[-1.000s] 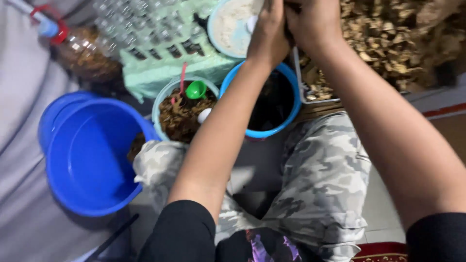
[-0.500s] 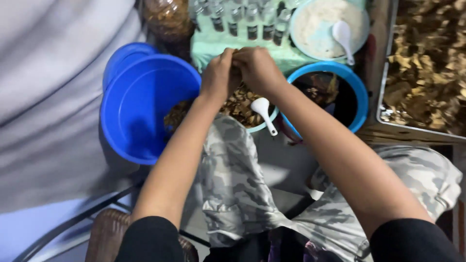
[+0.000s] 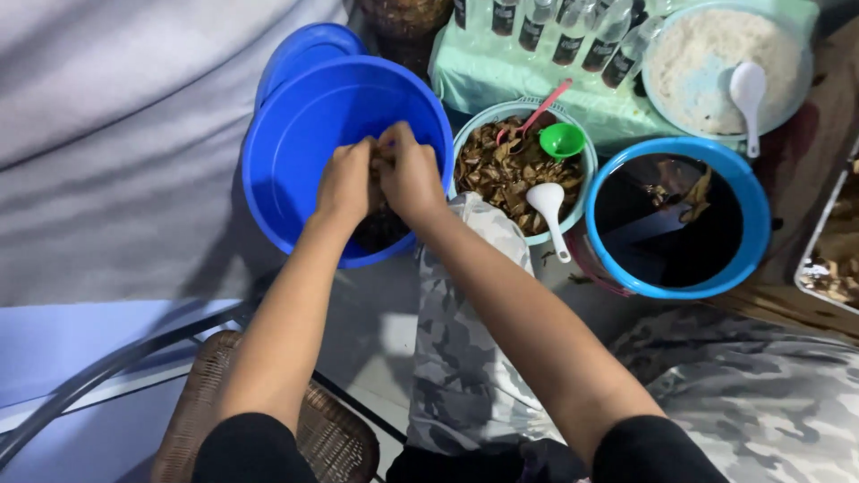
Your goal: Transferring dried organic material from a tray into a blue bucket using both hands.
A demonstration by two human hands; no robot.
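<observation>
Fingers of both hands curled inward and pressed together over a dark clump [image 3: 380,224] that is mostly hidden behind them; cannot tell exactly what is pinched. Left hand [image 3: 346,182] and right hand [image 3: 409,173] touch each other, knuckles up, inside the big blue bucket [image 3: 295,134], toward its rim nearest the person. Just right of the bucket: light-blue bowl [image 3: 583,192] of brown dried pieces, with a white spoon [image 3: 548,207] and a green scoop [image 3: 562,139]. Further right of the bucket: blue tub [image 3: 752,224] of dark liquid. Beyond it, a bowl of white powder [image 3: 707,54], its top cut off. Tray [image 3: 828,268] cut off at the frame's right edge.
</observation>
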